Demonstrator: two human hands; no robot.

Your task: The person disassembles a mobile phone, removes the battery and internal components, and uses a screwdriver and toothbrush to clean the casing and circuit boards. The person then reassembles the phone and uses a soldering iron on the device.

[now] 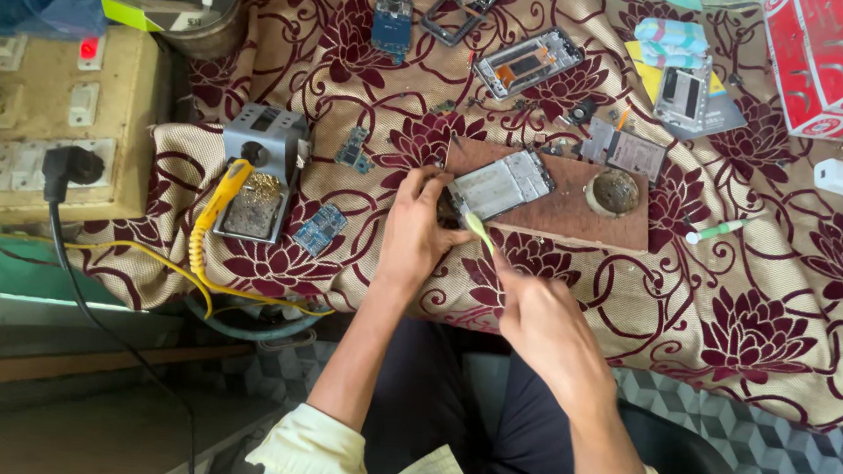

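Floral maroon-and-cream cloth [746,304] covers the counter, w/ phone parts scattered across it. Left hand [417,232] pins a silver phone frame [500,184] at its lower-left corner, fingers closed on the edge; frame lies on a brown wooden board [572,210] near centre. Right hand [540,316] is clamped on a pale green brush [480,232], tip touching the frame's near edge. Soldering stand [260,171] w/ yellow-handled iron [219,202] sits to the left, red box [820,64] top right.
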